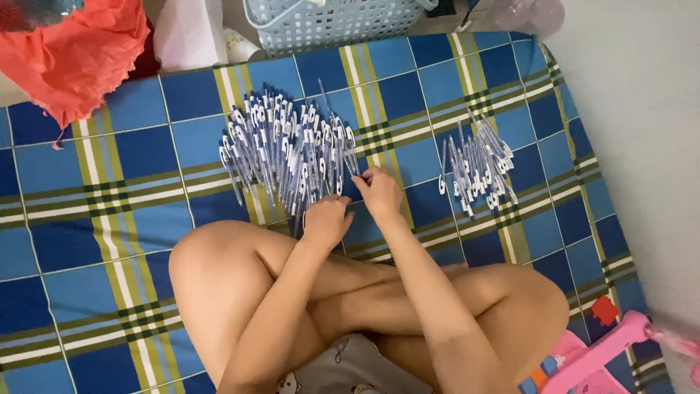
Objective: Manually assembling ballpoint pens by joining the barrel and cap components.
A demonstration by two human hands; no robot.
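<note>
I sit cross-legged on a blue, green and white checked mat. A large fan-shaped heap of clear and blue pens lies in front of me. My left hand rests knuckles up at the near edge of this heap, fingers curled among the pens. My right hand is just right of it, fingertips pinching a pen at the heap's right edge. A smaller pile of clear pens lies apart to the right.
A pale blue plastic basket stands behind the mat. A crumpled red-orange bag sits at the far left. A pink toy lies at the near right corner. Bare pale floor runs along the right.
</note>
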